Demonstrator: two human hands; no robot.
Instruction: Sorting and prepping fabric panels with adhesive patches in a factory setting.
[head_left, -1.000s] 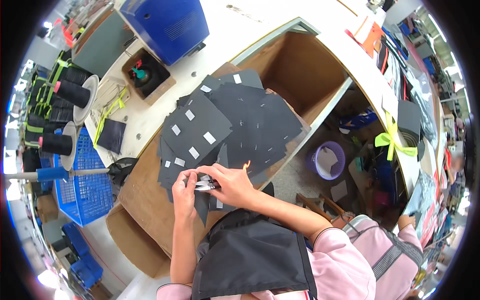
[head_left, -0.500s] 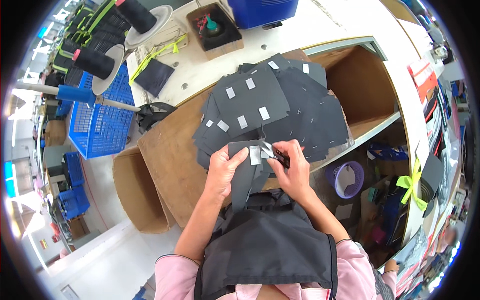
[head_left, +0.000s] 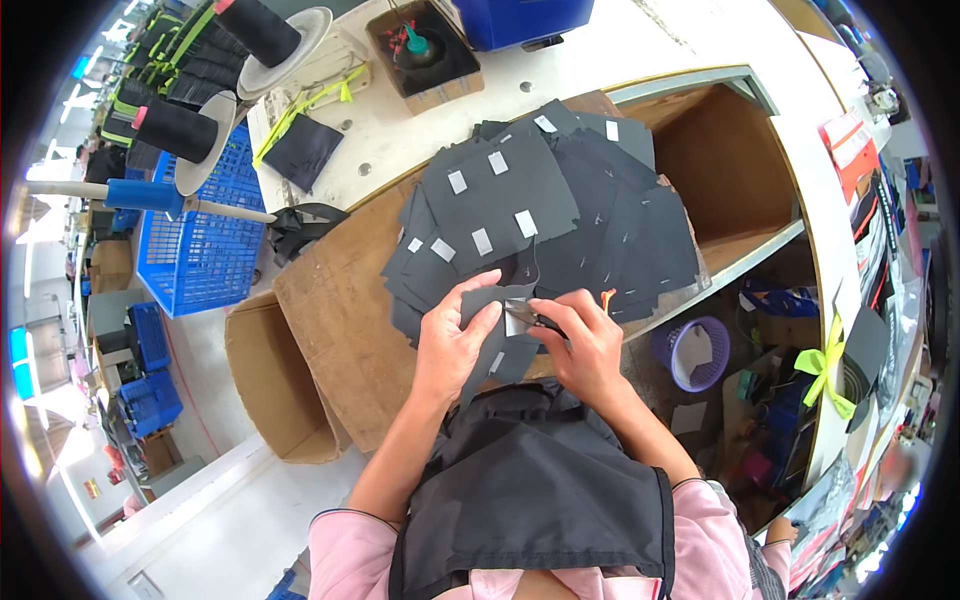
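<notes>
Dark-grey sheet piece (head_left: 496, 296) is positioned just ahead of the black apron (head_left: 540, 470). Left hand (head_left: 450, 335), forearm angled inward, pinches it between thumb and fingers. Right hand (head_left: 588, 340) bends in opposite, fingers closed on small snips (head_left: 532, 315), blades at the white label (head_left: 515, 322); its fingers partly hide the handles. Beyond, a pile of similar pieces (head_left: 500, 205) covers much of the brown worktop (head_left: 345, 290); purple basket (head_left: 724, 352) stands right.
</notes>
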